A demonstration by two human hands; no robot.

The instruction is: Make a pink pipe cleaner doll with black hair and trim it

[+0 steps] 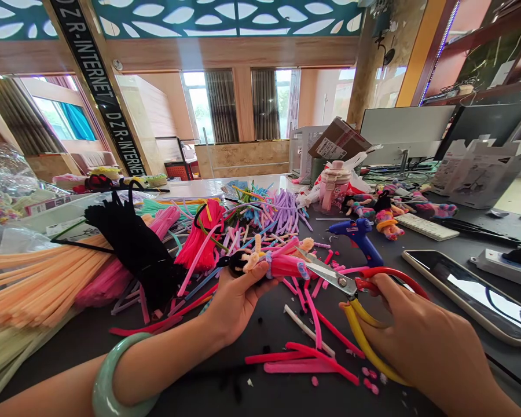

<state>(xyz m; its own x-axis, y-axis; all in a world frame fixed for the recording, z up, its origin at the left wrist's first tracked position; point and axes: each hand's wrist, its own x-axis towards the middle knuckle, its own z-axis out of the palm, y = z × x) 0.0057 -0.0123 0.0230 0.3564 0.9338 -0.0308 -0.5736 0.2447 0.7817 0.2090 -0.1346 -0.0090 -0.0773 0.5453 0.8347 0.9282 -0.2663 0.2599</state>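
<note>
Dark surface (191, 379): its widest bare patch is near, between the left forearm and the cut pieces; the far half is crowded, with bundles left and centre, gear right.
Room at the hands: tight on the far side, where stems come right up behind them; looser on the near side.
Left hand (238, 298): thumb and fingers pinched together on the doll (284, 266), fingertips at its upper body.
Right hand (421, 330): fingers wrapped through the spread handles of the scissors (341, 282).
Doll and fingers: its head sticks out left of the left thumb, its skirt reaches right; the blades are at the skirt end, touching or not I cannot tell.
Doll's look: fuzzy, lying sideways, with black hair, peach limbs, a long pink skirt and pale blue trim.
Left wrist: a pale green bangle (106, 370).
Cut pieces (301, 365): pink and red lengths, scattered near and between the hands.
Left side: a black bundle (141, 258) beside a peach bundle (47, 284).
Right side: a blue glue gun (359, 236) just beyond the scissors, a phone (469, 292) beside the right hand.
Far right: more dolls (386, 217) near a pink cup (332, 188).
</note>
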